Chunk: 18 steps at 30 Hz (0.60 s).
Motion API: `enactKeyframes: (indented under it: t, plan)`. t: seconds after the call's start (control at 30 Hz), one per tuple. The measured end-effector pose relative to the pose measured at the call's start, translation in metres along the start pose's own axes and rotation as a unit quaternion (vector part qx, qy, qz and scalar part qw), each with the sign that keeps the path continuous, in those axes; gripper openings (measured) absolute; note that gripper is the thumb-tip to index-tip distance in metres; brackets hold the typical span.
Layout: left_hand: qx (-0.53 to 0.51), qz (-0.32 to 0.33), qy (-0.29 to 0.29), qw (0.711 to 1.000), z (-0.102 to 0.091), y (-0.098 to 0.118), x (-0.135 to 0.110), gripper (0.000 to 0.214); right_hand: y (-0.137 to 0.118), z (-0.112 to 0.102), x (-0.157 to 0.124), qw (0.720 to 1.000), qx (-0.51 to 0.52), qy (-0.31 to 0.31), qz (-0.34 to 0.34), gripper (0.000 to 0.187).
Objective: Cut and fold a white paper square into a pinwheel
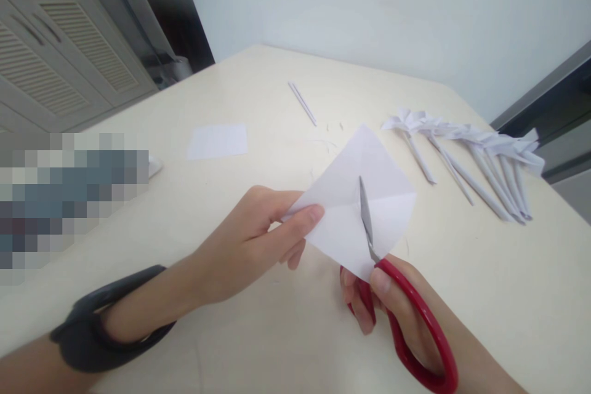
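Note:
A square sheet of white paper [339, 175], creased across its middle, is pinched at its left corner between the thumb and fingers of my left hand [272, 228]. My right hand [392, 295] grips red-handled scissors [427, 320], with thumb and fingers in the loops. One scissor blade lies over the paper's face, its tip near the middle of the sheet. The other blade is hidden beneath the paper. The lower corner of the sheet sits close to my right thumb.
Rolled paper tubes with pleated white tops [466, 135] lie at the right of the table [258, 332]. Two thin paper sticks [302, 103] lie toward the back, near small scraps. A white paper piece [218, 141] rests at left. A blurred-out area [69, 197] covers the left edge.

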State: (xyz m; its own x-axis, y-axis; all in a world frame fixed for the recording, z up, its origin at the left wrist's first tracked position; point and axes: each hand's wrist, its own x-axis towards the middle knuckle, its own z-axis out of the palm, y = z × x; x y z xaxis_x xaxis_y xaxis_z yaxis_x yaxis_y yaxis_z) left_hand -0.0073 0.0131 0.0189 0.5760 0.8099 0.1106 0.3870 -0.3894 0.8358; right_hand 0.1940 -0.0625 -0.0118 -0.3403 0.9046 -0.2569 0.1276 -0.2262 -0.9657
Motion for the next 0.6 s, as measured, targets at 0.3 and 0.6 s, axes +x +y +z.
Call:
enactKeyframes:
  t: [0.3,0.6]
  plan:
    - [0.005,-0.009,-0.018,1.000,-0.0016,0.0010,-0.0011,0.045,0.0005,0.0006,0.0026,1.000,-0.010,-0.005,0.004,0.038]
    - [0.009,-0.009,-0.022,1.000,-0.0013,0.0018,0.0014,0.045,0.0034,0.0000,0.0005,0.999,-0.023,0.000,0.025,0.041]
